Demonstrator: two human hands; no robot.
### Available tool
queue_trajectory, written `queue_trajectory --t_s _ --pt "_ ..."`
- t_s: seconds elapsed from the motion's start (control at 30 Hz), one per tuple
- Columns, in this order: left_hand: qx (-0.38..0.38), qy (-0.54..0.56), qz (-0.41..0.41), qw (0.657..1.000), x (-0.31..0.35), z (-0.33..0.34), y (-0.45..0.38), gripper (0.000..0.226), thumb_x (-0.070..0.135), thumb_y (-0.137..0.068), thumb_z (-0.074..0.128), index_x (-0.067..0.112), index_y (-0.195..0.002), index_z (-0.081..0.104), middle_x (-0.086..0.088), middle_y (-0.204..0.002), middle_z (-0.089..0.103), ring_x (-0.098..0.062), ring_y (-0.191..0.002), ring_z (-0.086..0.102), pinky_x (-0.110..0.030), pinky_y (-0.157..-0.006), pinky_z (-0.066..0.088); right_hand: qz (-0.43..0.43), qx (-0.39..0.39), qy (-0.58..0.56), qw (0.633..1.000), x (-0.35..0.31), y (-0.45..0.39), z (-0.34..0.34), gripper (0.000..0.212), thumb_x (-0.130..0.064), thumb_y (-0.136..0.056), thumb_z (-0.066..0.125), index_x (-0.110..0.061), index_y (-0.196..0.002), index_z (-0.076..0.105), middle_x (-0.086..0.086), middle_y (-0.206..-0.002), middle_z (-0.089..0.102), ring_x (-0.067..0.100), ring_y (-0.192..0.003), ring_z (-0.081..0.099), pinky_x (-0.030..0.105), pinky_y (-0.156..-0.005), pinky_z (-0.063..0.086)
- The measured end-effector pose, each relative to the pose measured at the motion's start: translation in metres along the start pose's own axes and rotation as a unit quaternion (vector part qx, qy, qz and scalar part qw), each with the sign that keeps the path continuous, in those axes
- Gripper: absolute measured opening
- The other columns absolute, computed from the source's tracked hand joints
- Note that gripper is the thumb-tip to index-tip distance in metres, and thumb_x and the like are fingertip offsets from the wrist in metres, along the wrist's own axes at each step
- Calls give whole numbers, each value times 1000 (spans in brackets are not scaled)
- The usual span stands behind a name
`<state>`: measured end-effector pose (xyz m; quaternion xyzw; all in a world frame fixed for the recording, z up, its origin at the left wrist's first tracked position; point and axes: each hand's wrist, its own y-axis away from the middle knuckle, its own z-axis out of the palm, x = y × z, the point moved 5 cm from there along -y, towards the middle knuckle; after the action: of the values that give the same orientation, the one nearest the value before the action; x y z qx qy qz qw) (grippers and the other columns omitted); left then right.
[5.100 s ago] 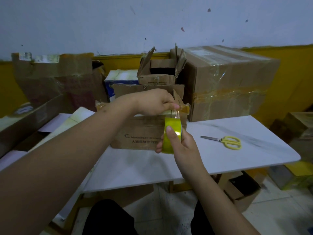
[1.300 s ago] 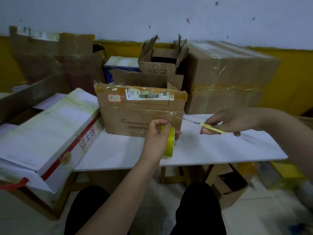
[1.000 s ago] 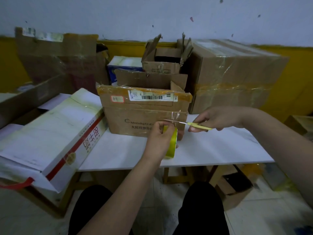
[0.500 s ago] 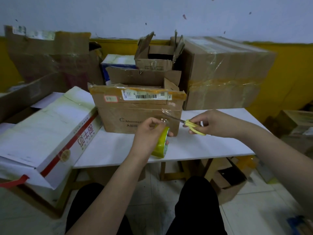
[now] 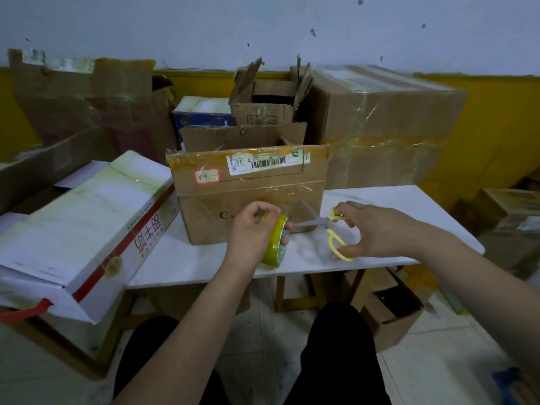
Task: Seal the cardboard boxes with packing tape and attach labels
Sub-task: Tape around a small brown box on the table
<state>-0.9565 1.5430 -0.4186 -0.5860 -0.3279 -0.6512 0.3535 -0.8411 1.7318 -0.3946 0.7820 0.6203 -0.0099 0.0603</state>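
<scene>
On the white worktop (image 5: 380,200) stands a brown cardboard box (image 5: 248,197) with a barcode label (image 5: 264,164) across its upper front. Just before it, the left hand (image 5: 249,232) has its grip curled round a yellow roll of packing tape (image 5: 276,244). The right hand (image 5: 377,229) holds yellow-handled scissors (image 5: 330,226), blades spread and pointing at the roll.

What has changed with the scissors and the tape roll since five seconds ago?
The right hand let go of the tape roll and took up the scissors from the table, bringing the blades toward the roll. The left hand now grips the roll. The labelled box stayed put.
</scene>
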Motion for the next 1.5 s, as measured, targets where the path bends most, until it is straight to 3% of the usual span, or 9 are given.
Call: queue_trajectory --t_s 0.2,0.33,0.53,0.7,0.8,0.9,1.1,1.37,1.5 --pt "14 -8 13 1000 2 -1 -3 6 12 -101 56 10 -97 60 -1 -70 75 -10 -44 58 -19 -46 50 33 -13 75 997 33 -3 17 55 -36 -98 57 -18 -146 37 2 -142 39 21 -104 54 32 -76 44" --pt "37 6 13 999 0 5 -6 6 15 -101 56 11 -98 60 -1 -70 75 -8 -45 60 -19 -46 51 84 28 202 975 41 -9 25 45 -30 -100 50 -17 -141 37 6 -128 58 26 -104 60 32 -70 42" --pt "73 1 45 996 -7 12 -9 8 13 -100 57 8 -95 59 -13 -81 75 -14 -50 63 -25 -50 52 72 3 320 945 39 -22 41 37 -2 -95 44 -9 -132 50 13 -131 38 26 -113 47 30 -66 39" --pt "87 3 54 995 -9 14 -8 9 15 -100 58 9 -94 60 -10 -84 75 -13 -55 65 -27 -55 54 82 77 232 966 32 -33 23 38 -16 -99 50 -12 -136 45 10 -130 48 26 -112 51 28 -74 45" --pt "85 4 60 995 -9 12 -7 9 16 -101 57 9 -96 61 -11 -81 75 -17 -57 65 -26 -55 55 67 259 -65 961 4 -29 -18 46 -53 -100 42 -13 -120 54 0 -106 60 18 -92 57 31 -73 47" --pt "89 11 61 994 -10 13 -6 8 14 -101 57 8 -97 61 -13 -81 74 -19 -59 67 -27 -55 55 55 314 -287 903 -25 -46 -39 55 -70 -88 48 -18 -103 57 -8 -93 62 8 -83 58 29 -68 48" --pt "85 27 51 995 -11 13 -3 8 14 -101 57 6 -100 60 -14 -82 74 -17 -59 68 -23 -51 52 46 342 -330 878 -28 -75 -27 36 -56 -82 71 -26 -101 63 -6 -97 65 10 -87 60 24 -69 45" --pt "78 20 49 996 -12 15 -3 13 22 -101 57 10 -95 58 -11 -80 75 -20 -54 66 -29 -52 54 -8 341 -305 889 -31 -69 -18 55 -33 -82 79 -17 -127 52 -6 -115 48 2 -103 45 8 -82 37" --pt "68 17 43 997 -8 13 4 11 21 -102 56 10 -99 59 -11 -82 75 -19 -53 65 -30 -55 54 35 357 -276 892 -33 -57 -13 71 -36 -77 83 -13 -132 45 1 -125 42 9 -111 45 23 -96 42"
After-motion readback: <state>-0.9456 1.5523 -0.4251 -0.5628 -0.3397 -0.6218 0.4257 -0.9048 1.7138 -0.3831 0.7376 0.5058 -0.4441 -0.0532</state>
